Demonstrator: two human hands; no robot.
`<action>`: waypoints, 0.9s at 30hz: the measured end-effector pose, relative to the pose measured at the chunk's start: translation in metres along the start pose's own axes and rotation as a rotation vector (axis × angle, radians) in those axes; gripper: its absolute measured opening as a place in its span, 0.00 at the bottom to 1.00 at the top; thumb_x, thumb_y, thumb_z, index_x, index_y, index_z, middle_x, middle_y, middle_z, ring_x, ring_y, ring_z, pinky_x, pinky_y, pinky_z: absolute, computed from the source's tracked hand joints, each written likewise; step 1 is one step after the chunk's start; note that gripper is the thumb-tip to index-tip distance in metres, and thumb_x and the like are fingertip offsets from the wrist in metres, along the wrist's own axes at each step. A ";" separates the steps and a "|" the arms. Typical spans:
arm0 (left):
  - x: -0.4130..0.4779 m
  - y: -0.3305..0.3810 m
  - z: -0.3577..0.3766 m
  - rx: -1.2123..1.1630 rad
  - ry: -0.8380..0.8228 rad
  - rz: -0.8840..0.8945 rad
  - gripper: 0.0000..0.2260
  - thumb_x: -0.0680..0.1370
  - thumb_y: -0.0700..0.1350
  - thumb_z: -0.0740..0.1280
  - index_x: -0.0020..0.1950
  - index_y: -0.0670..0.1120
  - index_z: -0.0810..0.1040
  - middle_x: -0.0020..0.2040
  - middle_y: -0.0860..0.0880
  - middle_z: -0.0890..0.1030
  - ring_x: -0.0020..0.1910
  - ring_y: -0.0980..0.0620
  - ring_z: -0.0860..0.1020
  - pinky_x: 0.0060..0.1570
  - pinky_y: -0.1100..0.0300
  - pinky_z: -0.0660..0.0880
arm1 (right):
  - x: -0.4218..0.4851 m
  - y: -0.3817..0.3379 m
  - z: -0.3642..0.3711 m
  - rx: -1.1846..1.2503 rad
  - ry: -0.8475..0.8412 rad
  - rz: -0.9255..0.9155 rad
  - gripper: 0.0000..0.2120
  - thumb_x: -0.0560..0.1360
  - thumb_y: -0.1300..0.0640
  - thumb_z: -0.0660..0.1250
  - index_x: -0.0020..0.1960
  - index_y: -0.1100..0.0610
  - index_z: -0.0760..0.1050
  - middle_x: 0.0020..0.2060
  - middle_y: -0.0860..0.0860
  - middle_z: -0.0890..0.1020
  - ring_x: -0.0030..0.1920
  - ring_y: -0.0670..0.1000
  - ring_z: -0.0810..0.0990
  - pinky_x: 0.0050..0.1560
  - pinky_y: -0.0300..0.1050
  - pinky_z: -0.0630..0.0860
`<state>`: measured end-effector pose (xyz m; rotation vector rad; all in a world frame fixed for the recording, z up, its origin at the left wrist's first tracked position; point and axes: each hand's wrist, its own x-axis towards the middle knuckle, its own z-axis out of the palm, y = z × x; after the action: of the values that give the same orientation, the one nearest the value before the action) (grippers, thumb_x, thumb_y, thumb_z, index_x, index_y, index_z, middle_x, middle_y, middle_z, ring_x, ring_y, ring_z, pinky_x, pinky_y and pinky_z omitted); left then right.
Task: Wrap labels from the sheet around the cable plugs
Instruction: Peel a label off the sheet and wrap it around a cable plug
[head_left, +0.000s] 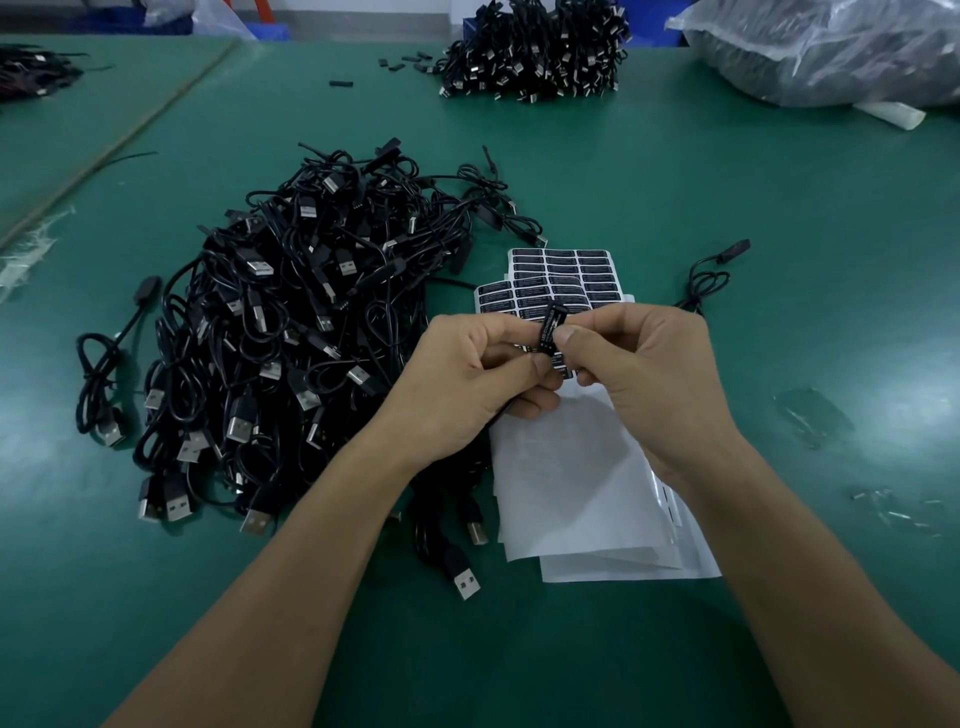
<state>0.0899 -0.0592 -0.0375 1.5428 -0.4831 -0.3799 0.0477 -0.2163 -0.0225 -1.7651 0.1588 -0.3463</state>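
With the cable pile (291, 322) at nine o'clock, the left hand (480, 371) and right hand (652, 374) pinch the light, stiff plug (556, 313); its thin sticky label (545, 336), perhaps half wrapped, should be held by the edges.

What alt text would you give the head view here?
The left hand and right hand pinch a black labelled plug above a label sheet on a green table. A cable pile lies at left, one loose cable at right.
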 end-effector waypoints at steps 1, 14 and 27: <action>0.000 0.000 0.000 0.000 0.000 0.001 0.10 0.80 0.34 0.67 0.50 0.48 0.83 0.40 0.46 0.86 0.37 0.53 0.85 0.40 0.62 0.81 | 0.000 0.000 0.000 -0.007 0.001 -0.004 0.11 0.74 0.63 0.73 0.37 0.49 0.81 0.27 0.44 0.82 0.28 0.40 0.76 0.33 0.32 0.74; 0.000 0.001 -0.001 0.000 0.010 -0.005 0.10 0.80 0.34 0.68 0.48 0.49 0.84 0.39 0.47 0.86 0.36 0.52 0.85 0.39 0.62 0.82 | 0.002 0.000 -0.003 0.047 -0.060 0.062 0.07 0.75 0.64 0.72 0.39 0.55 0.82 0.27 0.45 0.80 0.29 0.42 0.75 0.35 0.34 0.74; 0.000 0.001 -0.001 -0.004 0.019 -0.034 0.08 0.80 0.34 0.67 0.50 0.46 0.83 0.39 0.47 0.86 0.36 0.53 0.85 0.39 0.62 0.82 | 0.004 0.003 -0.005 0.146 -0.109 0.133 0.09 0.75 0.64 0.71 0.39 0.55 0.83 0.31 0.52 0.81 0.34 0.47 0.77 0.35 0.36 0.74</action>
<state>0.0901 -0.0585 -0.0362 1.5506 -0.4414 -0.3913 0.0501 -0.2228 -0.0239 -1.6160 0.1678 -0.1613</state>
